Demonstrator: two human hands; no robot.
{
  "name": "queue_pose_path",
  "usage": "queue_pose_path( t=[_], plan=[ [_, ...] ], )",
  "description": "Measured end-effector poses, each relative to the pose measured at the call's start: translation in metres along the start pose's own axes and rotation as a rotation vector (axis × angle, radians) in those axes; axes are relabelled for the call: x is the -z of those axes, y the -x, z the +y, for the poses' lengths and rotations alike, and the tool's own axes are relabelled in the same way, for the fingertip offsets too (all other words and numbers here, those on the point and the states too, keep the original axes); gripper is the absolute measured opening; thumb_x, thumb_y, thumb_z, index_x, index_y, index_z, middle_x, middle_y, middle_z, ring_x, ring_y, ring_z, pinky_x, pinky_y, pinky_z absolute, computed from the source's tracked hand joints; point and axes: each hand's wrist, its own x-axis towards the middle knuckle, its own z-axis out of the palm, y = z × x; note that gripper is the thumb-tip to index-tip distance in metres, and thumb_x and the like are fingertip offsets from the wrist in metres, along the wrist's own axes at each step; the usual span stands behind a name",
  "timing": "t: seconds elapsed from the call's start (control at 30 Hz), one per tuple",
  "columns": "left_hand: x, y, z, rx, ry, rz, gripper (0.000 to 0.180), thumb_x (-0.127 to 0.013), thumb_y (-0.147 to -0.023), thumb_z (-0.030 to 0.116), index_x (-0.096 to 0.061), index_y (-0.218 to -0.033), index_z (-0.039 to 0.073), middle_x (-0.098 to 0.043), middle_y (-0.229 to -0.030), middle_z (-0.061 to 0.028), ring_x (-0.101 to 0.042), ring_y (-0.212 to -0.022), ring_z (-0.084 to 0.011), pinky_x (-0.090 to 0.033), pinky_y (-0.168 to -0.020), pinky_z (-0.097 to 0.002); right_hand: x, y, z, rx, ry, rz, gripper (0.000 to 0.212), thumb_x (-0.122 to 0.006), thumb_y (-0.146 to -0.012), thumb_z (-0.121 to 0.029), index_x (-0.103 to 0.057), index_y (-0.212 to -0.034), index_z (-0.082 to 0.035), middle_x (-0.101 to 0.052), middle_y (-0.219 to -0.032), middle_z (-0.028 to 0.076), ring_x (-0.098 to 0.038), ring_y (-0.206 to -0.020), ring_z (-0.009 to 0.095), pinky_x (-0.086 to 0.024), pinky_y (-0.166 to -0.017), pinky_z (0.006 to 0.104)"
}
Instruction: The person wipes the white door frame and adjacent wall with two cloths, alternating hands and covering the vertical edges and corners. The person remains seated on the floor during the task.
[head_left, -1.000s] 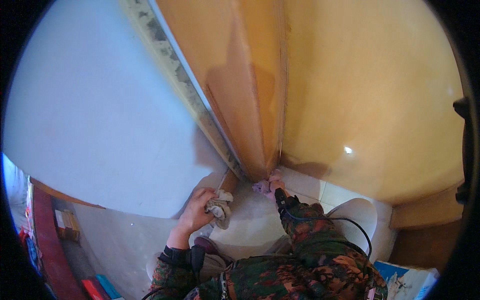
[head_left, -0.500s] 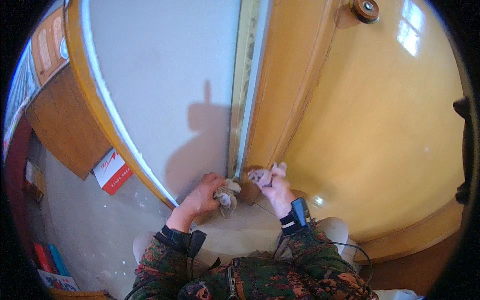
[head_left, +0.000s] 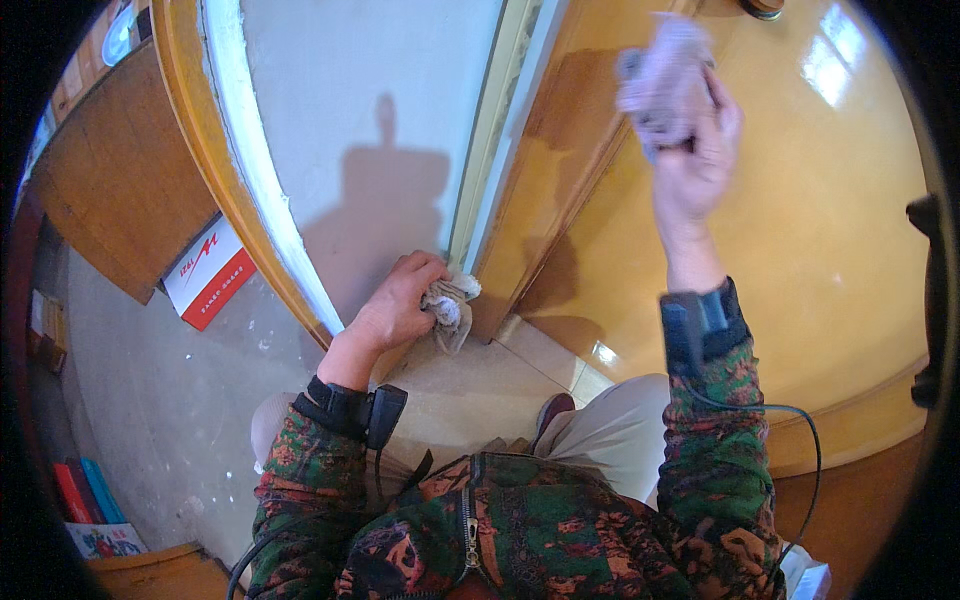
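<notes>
My left hand (head_left: 396,302) is closed on a crumpled grey-beige rag (head_left: 451,312), low down by the bottom of the yellowish door-frame strip (head_left: 487,150). My right hand (head_left: 700,160) is raised in front of the glossy yellow wooden door (head_left: 800,260), gripping a bunched pinkish rag (head_left: 668,85). That rag is smeared by motion. I cannot tell if it touches the wood behind it. Beside the strip runs the wooden door casing (head_left: 575,100), with my arm's shadow on it.
A round knob (head_left: 762,8) shows at the top edge. Left of the white wall panel (head_left: 340,70), a red-and-white box (head_left: 212,275) lies on the grey floor by a brown wooden board (head_left: 120,170). Red and teal books (head_left: 90,490) lie at lower left. A black cable (head_left: 815,440) hangs from my right wrist.
My right hand has swung up and to the right with the pinkish rag, away from the casing's foot. My left hand stays low with its rag. The view has shifted slightly.
</notes>
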Motion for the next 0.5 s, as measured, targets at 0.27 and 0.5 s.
queue_pose_path(
  t=[0.27, 0.5],
  plan=[
    [-0.005, 0.002, -0.007, -0.015, 0.012, 0.029, 0.046, -0.064, -0.064, 0.0, -0.059, -0.11, 0.002, -0.056, -0.118, -0.02, -0.051, -0.114, -0.0419, -0.043, -0.1, -0.0438, -0.01, 0.109, 0.006, 0.343, 0.509, -0.704, 0.036, -0.06, -0.075, -0.02, -0.069, -0.109, -0.011, -0.054, -0.135, 0.01, -0.047, -0.127, 0.029, -0.035, -0.098, 0.0577],
    [-0.005, 0.002, -0.009, 0.006, 0.024, 0.0, 0.05, -0.066, -0.063, 0.001, -0.059, -0.113, 0.003, -0.055, -0.119, -0.0194, -0.052, -0.115, -0.0411, -0.043, -0.102, -0.0434, 0.003, 0.164, 0.001, 0.503, 0.503, -1.144, 0.04, -0.06, -0.073, -0.023, -0.068, -0.109, -0.009, -0.053, -0.136, 0.013, -0.047, -0.128, 0.03, -0.039, -0.092, 0.052]
  ],
)
